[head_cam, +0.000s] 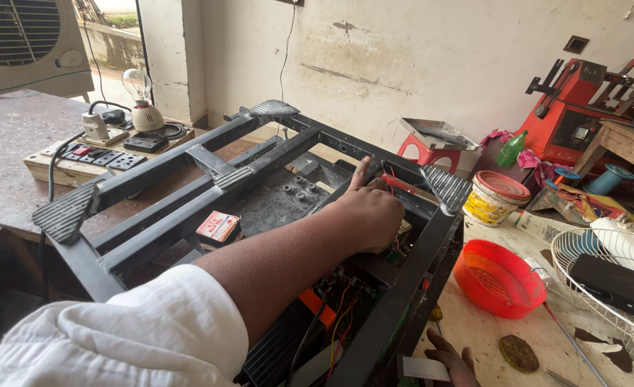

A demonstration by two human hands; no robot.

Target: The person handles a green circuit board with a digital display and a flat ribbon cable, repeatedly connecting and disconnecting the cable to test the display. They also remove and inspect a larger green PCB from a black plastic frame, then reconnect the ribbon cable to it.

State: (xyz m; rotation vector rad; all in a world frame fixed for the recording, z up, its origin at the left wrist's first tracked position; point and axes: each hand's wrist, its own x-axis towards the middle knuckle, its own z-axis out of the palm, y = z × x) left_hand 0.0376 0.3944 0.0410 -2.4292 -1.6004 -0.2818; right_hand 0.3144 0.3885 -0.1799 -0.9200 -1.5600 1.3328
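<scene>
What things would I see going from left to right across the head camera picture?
Light bulb → small red and white box → the person's left hand reaching inside the black metal frame → red plastic bowl → white wire fan guard.

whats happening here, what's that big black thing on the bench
A person in a white sleeve has the left hand inside a black metal frame that sits over an opened unit with wires showing. The fingers close on a thin red tool, seemingly a screwdriver, near the frame's far corner. The right hand rests low on the bench beside the frame, holding nothing visible. A red bowl sits to the right.
</scene>
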